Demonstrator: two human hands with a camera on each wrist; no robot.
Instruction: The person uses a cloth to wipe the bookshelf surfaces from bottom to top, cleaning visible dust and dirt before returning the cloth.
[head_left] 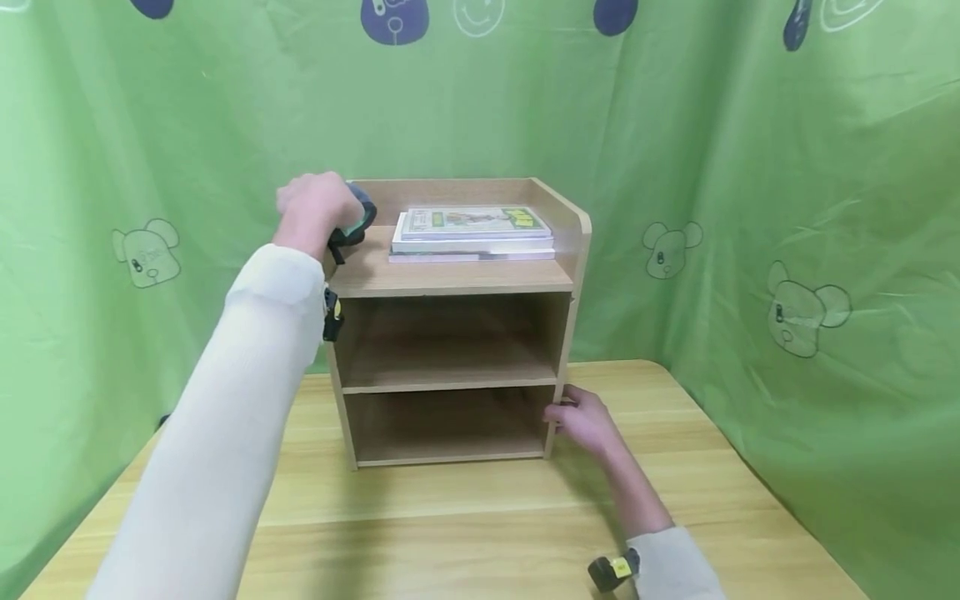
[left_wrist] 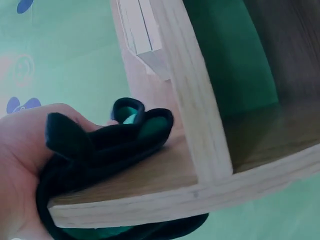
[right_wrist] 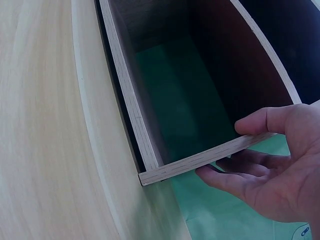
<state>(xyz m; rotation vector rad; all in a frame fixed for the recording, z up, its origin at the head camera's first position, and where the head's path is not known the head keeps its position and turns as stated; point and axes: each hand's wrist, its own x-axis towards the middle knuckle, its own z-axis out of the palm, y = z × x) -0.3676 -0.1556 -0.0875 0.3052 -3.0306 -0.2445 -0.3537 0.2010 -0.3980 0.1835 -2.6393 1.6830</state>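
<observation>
A small wooden shelf unit [head_left: 450, 193] with two open compartments stands on the table. At its upper left side, my left hand [head_left: 318, 204] grips a dark cloth [left_wrist: 107, 150] with black edging. In the left wrist view the cloth is folded over the edge of the side panel, lying on both of its faces. Part of the cloth is hidden behind my hand in the head view. My right hand [right_wrist: 280, 170] pinches the right side panel low down, thumb inside the lower compartment and fingers against the outer face.
Several thin books [head_left: 472, 233] lie stacked on the shelf unit's top board, right of the cloth. The light wooden table [head_left: 450, 533] extends around the unit. A green patterned curtain [head_left: 750, 208] hangs behind and on both sides.
</observation>
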